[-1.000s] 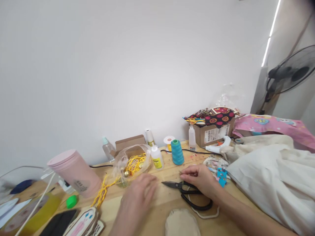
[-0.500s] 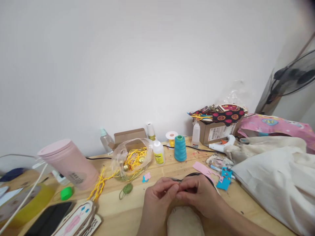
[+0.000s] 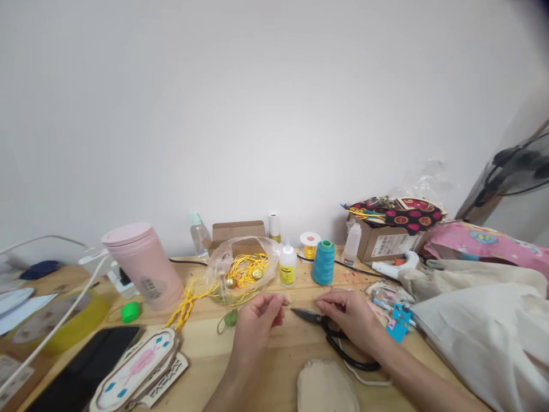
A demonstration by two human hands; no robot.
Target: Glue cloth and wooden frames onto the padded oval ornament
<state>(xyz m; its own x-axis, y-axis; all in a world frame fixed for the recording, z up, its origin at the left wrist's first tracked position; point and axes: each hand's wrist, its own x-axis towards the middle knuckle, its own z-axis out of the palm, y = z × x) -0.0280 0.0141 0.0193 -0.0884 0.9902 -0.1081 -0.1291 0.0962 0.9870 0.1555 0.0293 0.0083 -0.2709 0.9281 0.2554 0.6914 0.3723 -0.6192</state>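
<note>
My left hand (image 3: pixel 259 323) is held over the table with thumb and fingertips pinched together. Whatever may be between them is too small to make out. To its right my right hand (image 3: pixel 351 320) also pinches thumb and forefinger, with any contents too fine to see. Black-handled scissors (image 3: pixel 315 316) lie beneath the right hand, blades pointing left into the gap between my hands. A pale beige piece with rounded edges (image 3: pixel 328 386) lies in front of me at the bottom edge. A green bundle of cord (image 3: pixel 230 318) sits just left of my left hand.
Behind my hands stand a glue bottle (image 3: pixel 287 266), a teal thread cone (image 3: pixel 323 263) and a plastic bag of yellow cords (image 3: pixel 244 269). A pink tumbler (image 3: pixel 146 266), phone (image 3: pixel 86 366) and decorated wooden tags (image 3: pixel 137 366) are left. Pale cloth (image 3: pixel 476 309) lies right.
My hands, fingertips together before, have moved apart to left and right. The scissors now show between them. The whole view has shifted slightly.
</note>
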